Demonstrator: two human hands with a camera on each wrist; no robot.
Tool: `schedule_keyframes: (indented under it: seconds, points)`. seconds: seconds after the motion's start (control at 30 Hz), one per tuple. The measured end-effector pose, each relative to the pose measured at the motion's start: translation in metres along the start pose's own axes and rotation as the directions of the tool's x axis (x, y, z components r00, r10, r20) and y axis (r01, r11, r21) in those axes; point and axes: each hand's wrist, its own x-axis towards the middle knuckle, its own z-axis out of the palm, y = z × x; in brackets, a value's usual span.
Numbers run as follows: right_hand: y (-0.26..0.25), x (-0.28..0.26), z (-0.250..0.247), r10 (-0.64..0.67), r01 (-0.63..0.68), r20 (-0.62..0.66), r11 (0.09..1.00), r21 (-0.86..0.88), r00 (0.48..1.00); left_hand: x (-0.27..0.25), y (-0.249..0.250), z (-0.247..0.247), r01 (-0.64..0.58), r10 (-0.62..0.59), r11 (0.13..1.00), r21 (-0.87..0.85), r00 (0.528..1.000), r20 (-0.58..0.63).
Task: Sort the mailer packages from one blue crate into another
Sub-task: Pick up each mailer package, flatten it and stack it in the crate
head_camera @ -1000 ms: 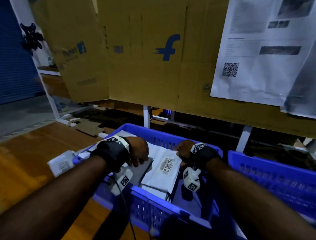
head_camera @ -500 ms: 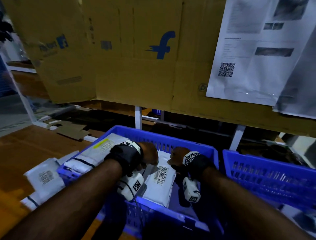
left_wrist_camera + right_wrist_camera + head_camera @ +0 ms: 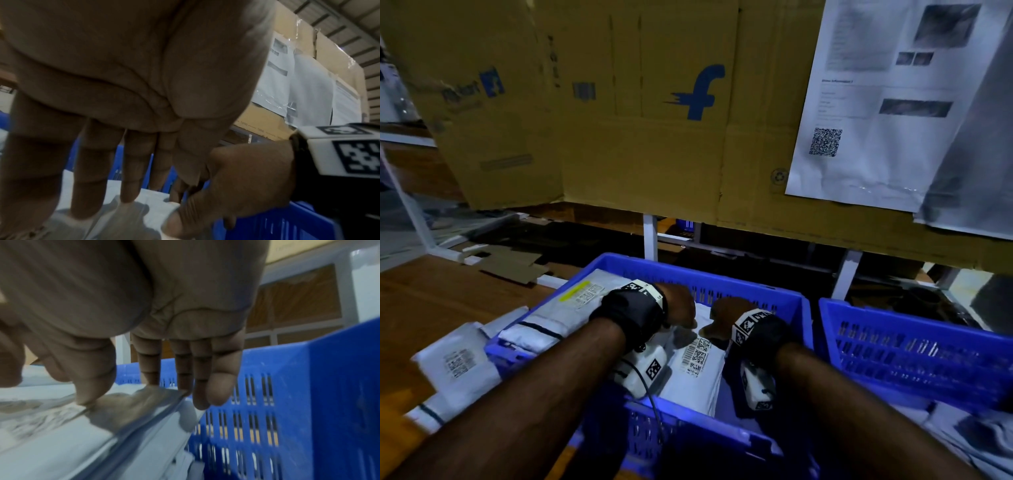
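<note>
A white mailer (image 3: 688, 380) with a barcode label lies in the near blue crate (image 3: 705, 274), and both my hands are on its far end. My left hand (image 3: 681, 308) points straight fingers down onto the mailer (image 3: 127, 214); their tips (image 3: 127, 198) touch its surface. My right hand (image 3: 722, 315) holds the far edge of the mailer (image 3: 102, 434). Its thumb (image 3: 92, 394) presses on top, and the outer fingers (image 3: 201, 402) reach past the edge, near the crate wall (image 3: 287, 402). A second blue crate (image 3: 911, 353) stands to the right; its inside is hidden.
More grey and white mailers (image 3: 571, 308) are stacked in the crate's left half. Others (image 3: 458, 366) lie on the wooden table left of the crate. A cardboard wall (image 3: 637, 120) with a taped paper sheet (image 3: 876, 102) rises behind the crates.
The head view has swung left and down a little. Both hands have stayed on the far end of the labelled mailer and have drawn closer together.
</note>
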Motion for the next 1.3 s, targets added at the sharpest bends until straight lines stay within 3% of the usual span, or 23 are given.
schedule_keyframes:
  seconds: [0.1, 0.27, 0.43, 0.63, 0.83, 1.03, 1.2, 1.3]
  points:
    - [-0.001, -0.006, 0.000, 0.006, -0.006, 0.005, 1.000, 0.006, 1.000, -0.003, 0.009, -0.001, 0.010, -0.010, 1.000, -0.023, 1.000, -0.010]
    - [0.007, -0.021, -0.027, 0.049, -0.018, -0.152, 0.981, 0.194, 0.987, -0.003, 0.012, -0.005, -0.032, 0.032, 0.999, -0.014, 0.999, -0.020]
    - [0.031, -0.049, -0.078, 0.117, 0.021, -0.318, 0.917, 0.399, 0.941, -0.002, 0.026, -0.023, -0.168, 0.173, 0.985, 0.039, 0.971, -0.168]
    - [0.088, -0.096, -0.124, 0.184, 0.018, -0.385, 0.884, 0.466, 0.904, 0.000, 0.076, -0.045, -0.305, 0.276, 0.951, -0.054, 0.912, -0.304]
    - [0.157, -0.149, -0.147, 0.238, -0.107, -0.363, 0.932, 0.346, 0.901, -0.001, 0.154, -0.047, -0.424, 0.370, 0.904, -0.061, 0.845, -0.386]
    - [0.223, -0.187, -0.141, 0.266, -0.219, -0.251, 0.955, 0.199, 0.931, 0.002, 0.250, -0.025, -0.529, 0.481, 0.848, -0.019, 0.785, -0.390]
    - [0.260, -0.202, -0.129, 0.233, -0.241, -0.189, 0.970, -0.016, 0.954, 0.013, 0.311, 0.002, -0.619, 0.543, 0.781, -0.084, 0.739, -0.399]
    - [0.281, -0.193, -0.103, 0.185, -0.196, -0.141, 0.978, -0.069, 0.973, 0.033, 0.332, 0.028, -0.587, 0.531, 0.809, -0.033, 0.754, -0.386]
